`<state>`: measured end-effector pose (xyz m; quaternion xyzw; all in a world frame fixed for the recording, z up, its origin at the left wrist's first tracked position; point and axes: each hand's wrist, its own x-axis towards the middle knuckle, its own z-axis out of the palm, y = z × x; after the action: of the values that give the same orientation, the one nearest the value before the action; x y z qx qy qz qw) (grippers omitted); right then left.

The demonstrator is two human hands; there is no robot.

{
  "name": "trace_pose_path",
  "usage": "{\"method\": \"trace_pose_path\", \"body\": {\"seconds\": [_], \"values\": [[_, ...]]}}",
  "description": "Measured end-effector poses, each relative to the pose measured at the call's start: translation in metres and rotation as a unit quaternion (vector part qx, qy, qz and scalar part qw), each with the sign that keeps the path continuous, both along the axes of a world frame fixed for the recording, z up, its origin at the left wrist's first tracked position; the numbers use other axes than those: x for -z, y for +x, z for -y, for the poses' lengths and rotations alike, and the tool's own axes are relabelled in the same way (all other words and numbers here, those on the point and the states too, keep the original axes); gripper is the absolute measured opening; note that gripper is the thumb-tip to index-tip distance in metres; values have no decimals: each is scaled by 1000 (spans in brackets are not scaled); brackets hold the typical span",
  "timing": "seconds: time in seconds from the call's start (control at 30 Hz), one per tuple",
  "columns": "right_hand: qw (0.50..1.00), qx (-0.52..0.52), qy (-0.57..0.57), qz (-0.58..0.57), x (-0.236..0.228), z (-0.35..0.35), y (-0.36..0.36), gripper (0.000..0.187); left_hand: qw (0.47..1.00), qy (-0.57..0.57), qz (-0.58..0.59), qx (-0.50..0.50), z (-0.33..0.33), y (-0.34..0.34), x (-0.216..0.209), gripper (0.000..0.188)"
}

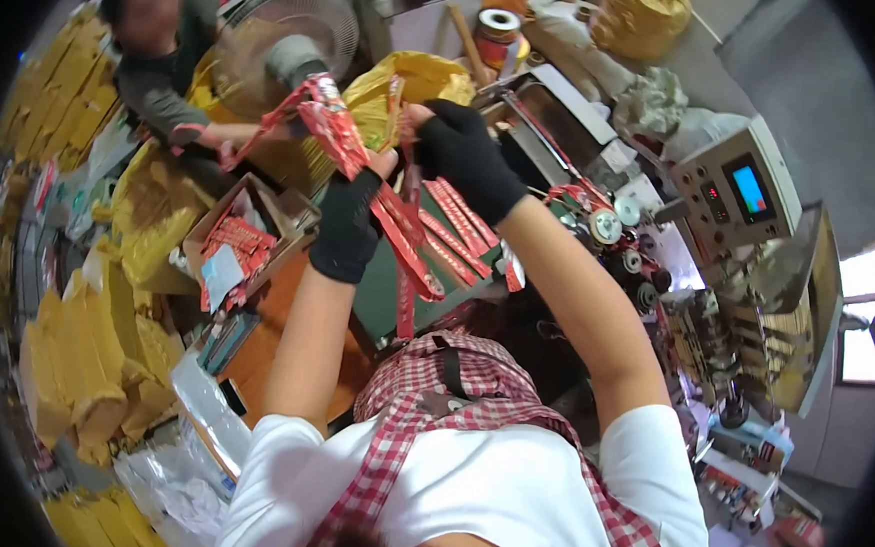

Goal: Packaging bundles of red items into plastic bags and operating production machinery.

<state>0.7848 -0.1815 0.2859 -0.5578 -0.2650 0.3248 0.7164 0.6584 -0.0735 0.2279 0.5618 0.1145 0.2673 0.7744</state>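
Note:
My left hand [348, 223], in a black fingerless glove, is closed round a bundle of red printed strips [336, 132]. The bundle's upper end fans out beyond my fingers and long ends hang below my wrist. To its right, my right hand [469, 160], gloved the same way, is curled with thumb and fingertips pinched on a narrow red strip [410, 187] that hangs down. More red strips [455, 229] lie side by side on the green work surface [381, 290] under my hands. Just beyond my hands is a yellow sack [410, 74].
Left of my left arm stands a cardboard box [295, 227] of red packets. Across from me a person [169, 77] reaches toward the strips, beside a fan [306, 40]. At right are a machine with rollers [606, 224] and a control panel [738, 192]. Yellow sacks [92, 353] pile at left.

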Motion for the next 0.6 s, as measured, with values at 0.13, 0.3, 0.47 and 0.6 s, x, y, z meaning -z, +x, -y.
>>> {"method": "trace_pose_path", "body": {"seconds": [0.13, 0.3, 0.47, 0.6], "values": [[999, -33, 10, 9, 5, 19, 12, 31, 995, -61, -61, 46, 30, 9, -39, 32], [814, 278, -93, 501, 30, 63, 40, 55, 977, -83, -60, 186, 24, -9, -44, 47], [880, 51, -204, 427, 31, 64, 39, 38, 940, -7, -97, 327, 5, -20, -34, 52], [971, -202, -122, -33, 12, 73, 10, 26, 983, -96, -82, 131, -11, -1, -29, 26]]}}
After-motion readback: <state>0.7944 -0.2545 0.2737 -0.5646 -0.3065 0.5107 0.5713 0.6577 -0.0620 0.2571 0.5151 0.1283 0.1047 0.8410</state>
